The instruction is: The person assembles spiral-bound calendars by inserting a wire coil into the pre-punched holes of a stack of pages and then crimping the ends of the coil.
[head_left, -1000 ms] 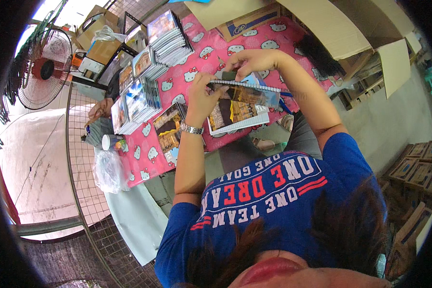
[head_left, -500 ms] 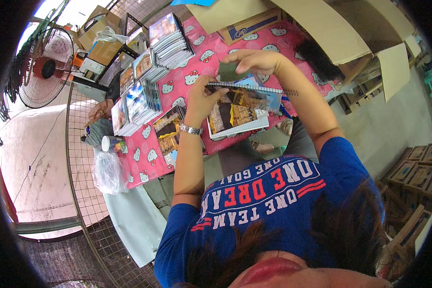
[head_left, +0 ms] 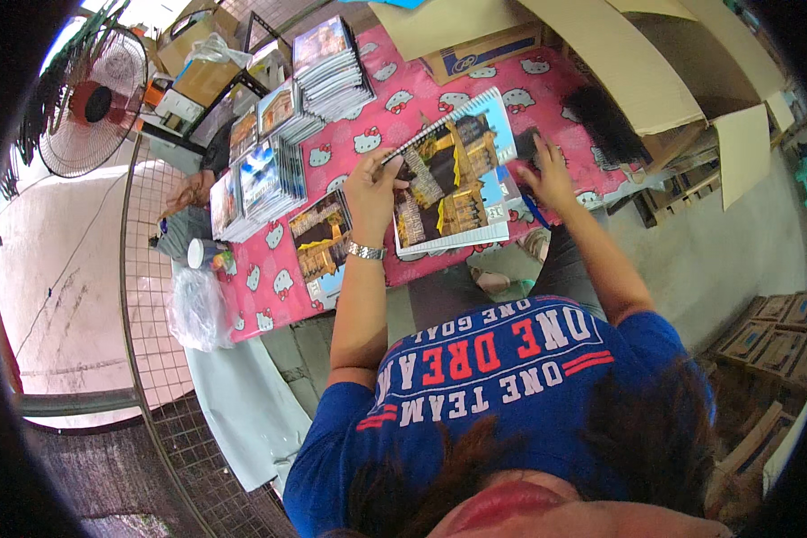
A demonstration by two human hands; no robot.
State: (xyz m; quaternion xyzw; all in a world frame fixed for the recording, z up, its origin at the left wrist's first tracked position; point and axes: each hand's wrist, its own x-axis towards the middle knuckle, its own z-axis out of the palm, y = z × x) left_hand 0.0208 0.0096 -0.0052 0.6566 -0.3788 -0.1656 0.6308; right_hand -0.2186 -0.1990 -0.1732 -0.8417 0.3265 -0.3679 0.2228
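A spiral notebook (head_left: 457,143) with a dark-and-gold picture cover slants over a similar notebook (head_left: 444,215) at the table's near edge. My left hand (head_left: 374,186) grips its left corner, thumb on the cover and fingers by the coil. To the right of the notebooks, my right hand (head_left: 551,179) has thumb and fingers around a dark flat piece (head_left: 529,146), partly hidden by the fingers. Below that hand lies a blue tool-like thing (head_left: 535,211), its kind unclear. Another notebook (head_left: 321,238) with a matching cover rests left of my left forearm.
Stacks of picture-covered notebooks (head_left: 278,184) line the table's left side. A white cup (head_left: 203,254) and a clear plastic bag (head_left: 197,309) are at the left edge. A large open carton (head_left: 637,81) stands far right beside a black bristly thing (head_left: 603,121). A fan (head_left: 94,103) stands left.
My right hand has moved right and down, away from the coil, with the dark piece. The top notebook has swung so its coiled edge slants up to the right. My left hand keeps its hold.
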